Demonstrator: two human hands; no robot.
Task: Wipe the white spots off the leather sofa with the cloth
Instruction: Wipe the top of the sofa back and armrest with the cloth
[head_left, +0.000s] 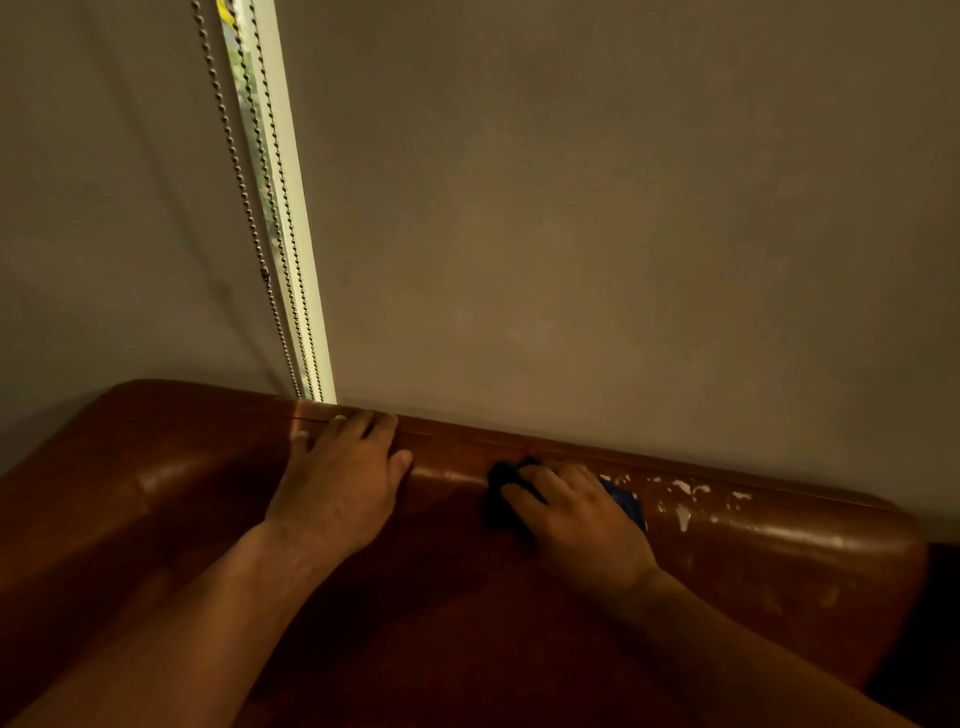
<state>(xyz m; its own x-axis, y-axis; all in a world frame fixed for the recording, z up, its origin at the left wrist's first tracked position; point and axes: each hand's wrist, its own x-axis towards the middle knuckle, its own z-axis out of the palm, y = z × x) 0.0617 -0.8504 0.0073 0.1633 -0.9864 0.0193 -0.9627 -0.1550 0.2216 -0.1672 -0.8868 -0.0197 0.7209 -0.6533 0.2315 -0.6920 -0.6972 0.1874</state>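
Brown, glossy leather sofa (182, 493) fills the lower part of the view, and two bare forearms reach forward over its back cushion from the bottom edge. The left hand (337, 483) lies flat on the rounded top of the backrest. Its fingers are straight and relaxed, the fingertips reach the seam along the back edge, and it grasps nothing.

To its right, apart from it, the right hand (576, 514) lies palm-down on a crumpled dark blue cloth (501, 493). Its fingers are spread and only slightly bent, pressing the cloth against the leather rather than clenching it. The cloth sits on the upper curve of the backrest. A dark bunch shows past the fingertips, and a brighter blue edge sticks out from under the outer side of the hand.

Just beyond that blue edge, a scatter of ragged white spots (683, 512) runs along the top of the backrest towards the sofa's right end.

Behind the sofa rises a plain grey-beige wall (623, 208). On the left, a narrow white window frame strip (296, 208) slants down to the sofa's back edge. Metal bead chains (243, 192) hang beside it.
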